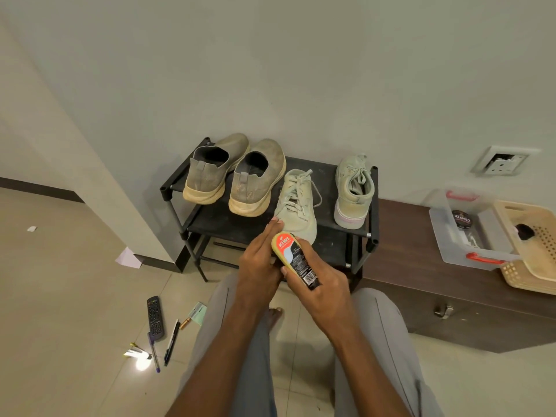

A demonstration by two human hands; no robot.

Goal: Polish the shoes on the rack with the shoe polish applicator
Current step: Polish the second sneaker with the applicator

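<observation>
Head view. The shoe polish applicator (pixel 296 259) is gripped in the right hand (pixel 322 284), whose fingers and thumb curl round its black lower body. Its red upper end bears the word "KIWI" in white lettering; the black body carries fine print too small to read and a white barcode near the lower end. A yellow band runs along its edge. The applicator's long axis lies diagonally, red end pointing up and left toward the rack, barcode end pointing down and right into the palm.

The left hand (pixel 260 260) lies just beside the applicator on its left, fingers extended and held together, the fingertips (pixel 275 221) touching the near side of a pale green laced sneaker (pixel 296 203). This sneaker lies on the top shelf of the black shoe rack (pixel 371 206), tilted, its toe end toward the viewer and overhanging the front edge. Its mate (pixel 355 191) stands at the right end of the shelf, heel toward the viewer. A pair of grey-beige slip-on shoes (pixel 234 176) with cream soles occupies the left half, heels toward the viewer.

To the right, on a brown cabinet (pixel 451 296), a clear box with red clasps (pixel 469 233) holds a round black tin (pixel 461 218) with partly legible lettering; a woven basket (pixel 529 251) sits beside it. On the floor at left lie a remote control (pixel 155 317) and pens (pixel 171 341).
</observation>
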